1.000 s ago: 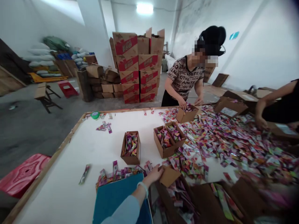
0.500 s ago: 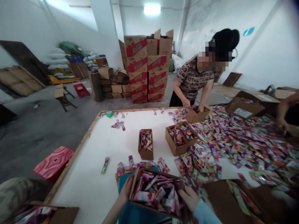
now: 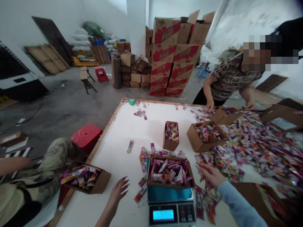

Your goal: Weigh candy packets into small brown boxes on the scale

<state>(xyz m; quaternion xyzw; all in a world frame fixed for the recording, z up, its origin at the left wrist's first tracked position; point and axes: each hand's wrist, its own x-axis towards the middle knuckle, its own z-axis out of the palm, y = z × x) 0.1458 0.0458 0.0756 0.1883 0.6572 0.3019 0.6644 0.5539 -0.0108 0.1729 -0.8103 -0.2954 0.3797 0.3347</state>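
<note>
An open cardboard box (image 3: pixel 149 186) full of small purple and pink printed packets (image 3: pixel 170 171) rests on a digital kitchen scale (image 3: pixel 169 194) with a blue-tinted metal plate. The scale's display (image 3: pixel 163 215) is lit blue, its digits too blurred to read. To the left of the box, over the white table, my left hand (image 3: pixel 118 190) is open with fingers apart, holding nothing. My right hand (image 3: pixel 211 174) is at the box's right side, apart from it. Its fingers stretch out above loose packets (image 3: pixel 209 195), with nothing visible in them.
Filled boxes stand beyond the scale (image 3: pixel 170 145) and at the table's left edge (image 3: pixel 101 181). A large packet heap (image 3: pixel 265 148) covers the right side. Across the table, a co-worker (image 3: pixel 227 78) handles a box (image 3: pixel 226 117). Another person's camouflage-clad leg (image 3: pixel 53 165) is at left.
Both hands have let go of the filled box and moved apart, one to each side. The box now sits on the scale, whose display has come into view. The camera has turned left.
</note>
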